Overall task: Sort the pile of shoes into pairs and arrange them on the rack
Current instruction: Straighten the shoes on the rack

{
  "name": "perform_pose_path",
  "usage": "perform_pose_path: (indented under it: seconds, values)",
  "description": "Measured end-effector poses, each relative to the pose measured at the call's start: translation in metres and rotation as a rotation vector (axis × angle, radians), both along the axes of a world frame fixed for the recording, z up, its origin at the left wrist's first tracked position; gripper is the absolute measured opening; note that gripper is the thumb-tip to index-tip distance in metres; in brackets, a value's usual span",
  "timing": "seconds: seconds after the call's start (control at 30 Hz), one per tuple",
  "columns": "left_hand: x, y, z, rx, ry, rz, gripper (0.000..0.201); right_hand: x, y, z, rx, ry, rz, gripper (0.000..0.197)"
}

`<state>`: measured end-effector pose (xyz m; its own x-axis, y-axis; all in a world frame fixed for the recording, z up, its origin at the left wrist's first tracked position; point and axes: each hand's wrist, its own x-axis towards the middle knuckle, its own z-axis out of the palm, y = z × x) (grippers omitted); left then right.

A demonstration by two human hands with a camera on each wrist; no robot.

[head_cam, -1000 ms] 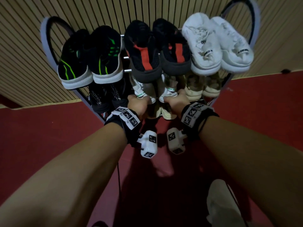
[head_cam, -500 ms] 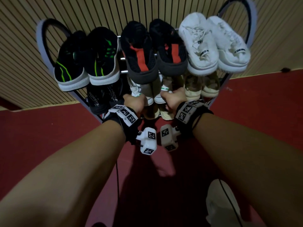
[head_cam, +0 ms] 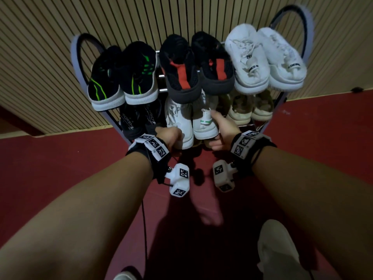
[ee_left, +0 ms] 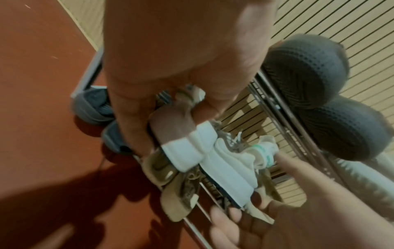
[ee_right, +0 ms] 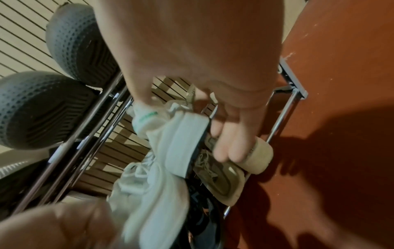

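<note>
The metal shoe rack stands against a slatted wall. Its top shelf carries a black-green pair, a black-red pair and a white pair. On the second shelf sit a black pair, a white pair with green tags and a beige pair. My left hand grips the heel of the left white shoe, thumb on its heel. My right hand is spread at the heel of the right white shoe, index finger by the green tag.
More beige shoes lie on the lowest shelf under the white pair. A pale shoe is on the red floor at bottom right. A thin black cable hangs below my left arm.
My right hand, closed round the right white shoe's heel before, has spread its fingers. The left hand keeps its grip. The white pair now shows further out from under the top shelf.
</note>
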<state>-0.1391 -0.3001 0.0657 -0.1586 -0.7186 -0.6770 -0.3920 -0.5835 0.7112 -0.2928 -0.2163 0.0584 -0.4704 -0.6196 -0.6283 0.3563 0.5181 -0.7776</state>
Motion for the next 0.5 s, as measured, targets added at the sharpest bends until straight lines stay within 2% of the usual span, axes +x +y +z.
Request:
perform_pose_path:
  seconds: [0.07, 0.13, 0.2, 0.3, 0.43, 0.5]
  values:
    - [0.004, 0.000, -0.004, -0.007, -0.082, -0.044, 0.075, -0.001, -0.001, -0.008, 0.059, 0.046, 0.047, 0.086]
    - [0.007, 0.004, -0.006, -0.012, -0.107, -0.082, 0.059, -0.003, 0.000, -0.017, 0.061, 0.029, 0.043, 0.086]
    - [0.008, 0.007, -0.007, 0.016, -0.090, -0.093, 0.053, -0.004, -0.001, -0.026, 0.055, -0.014, 0.033, 0.068]
    - [0.012, 0.007, -0.010, 0.021, -0.082, -0.120, 0.040, -0.005, -0.002, -0.034, 0.059, -0.033, 0.010, 0.057]
    - [0.018, 0.009, -0.016, 0.002, -0.131, -0.239, 0.014, -0.010, 0.001, -0.035, 0.050, 0.035, 0.002, 0.009]
    - [0.021, 0.011, -0.018, -0.012, -0.128, -0.257, 0.006, -0.010, 0.003, -0.032, 0.037, 0.059, 0.042, 0.008]
